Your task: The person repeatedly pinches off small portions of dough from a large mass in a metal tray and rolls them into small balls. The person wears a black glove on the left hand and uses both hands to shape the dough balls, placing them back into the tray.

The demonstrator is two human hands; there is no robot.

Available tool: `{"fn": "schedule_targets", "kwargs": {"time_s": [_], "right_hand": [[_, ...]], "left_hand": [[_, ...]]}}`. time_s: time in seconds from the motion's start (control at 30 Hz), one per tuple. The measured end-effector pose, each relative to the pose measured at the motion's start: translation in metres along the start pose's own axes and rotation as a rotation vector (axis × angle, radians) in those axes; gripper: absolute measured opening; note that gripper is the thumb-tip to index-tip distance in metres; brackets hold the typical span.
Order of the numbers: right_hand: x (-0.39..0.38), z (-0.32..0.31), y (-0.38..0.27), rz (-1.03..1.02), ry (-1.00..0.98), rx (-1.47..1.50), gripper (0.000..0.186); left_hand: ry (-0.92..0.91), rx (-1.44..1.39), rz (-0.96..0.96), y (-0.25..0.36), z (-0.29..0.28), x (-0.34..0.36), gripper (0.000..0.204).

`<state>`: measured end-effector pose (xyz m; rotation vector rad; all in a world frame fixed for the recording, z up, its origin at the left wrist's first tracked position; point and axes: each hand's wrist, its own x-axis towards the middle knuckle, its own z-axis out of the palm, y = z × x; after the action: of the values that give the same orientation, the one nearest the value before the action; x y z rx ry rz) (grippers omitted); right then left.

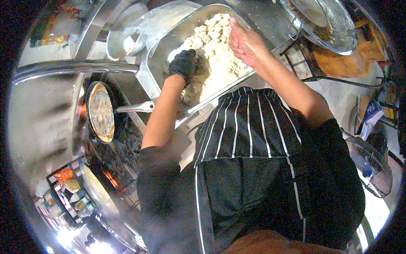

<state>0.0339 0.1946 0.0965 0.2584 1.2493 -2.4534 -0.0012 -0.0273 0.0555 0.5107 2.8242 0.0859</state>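
Observation:
A large steel tray holds a heap of pale food chunks, browner and mashed at its near left. My left hand, in a black glove, is dug into that browner part with its fingers curled around some of the food. My bare right hand lies flat on the right side of the heap, fingers together and pointing away from me. Both forearms reach up over my black striped apron.
Left of the tray, a frying pan with a browned flat round sits on a lit stove, handle toward the tray. A steel bowl stands behind it. A big steel lid is at the top right, a floor fan on the right, and a shelf of jars at lower left.

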Motion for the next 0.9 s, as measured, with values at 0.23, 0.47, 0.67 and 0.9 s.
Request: {"fn": "schedule_targets", "kwargs": {"time_s": [0.23, 0.47, 0.67, 0.9], "right_hand": [[-0.014, 0.005, -0.011, -0.156, 0.118, -0.108, 0.047], [-0.015, -0.006, -0.003, -0.186, -0.117, -0.205, 0.02], [-0.02, -0.019, -0.008, -0.082, -0.215, -0.088, 0.016], [-0.027, -0.008, -0.016, -0.011, 0.025, -0.067, 0.039]], "left_hand": [[-0.126, -0.033, 0.206, -0.03, 0.012, 0.008, 0.021], [0.082, -0.118, 0.214, 0.016, 0.017, 0.013, 0.037], [0.076, -0.406, 0.139, 0.007, 0.023, 0.017, 0.03], [-0.152, -1.269, -0.08, 0.023, -0.007, -0.007, 0.018]]}}
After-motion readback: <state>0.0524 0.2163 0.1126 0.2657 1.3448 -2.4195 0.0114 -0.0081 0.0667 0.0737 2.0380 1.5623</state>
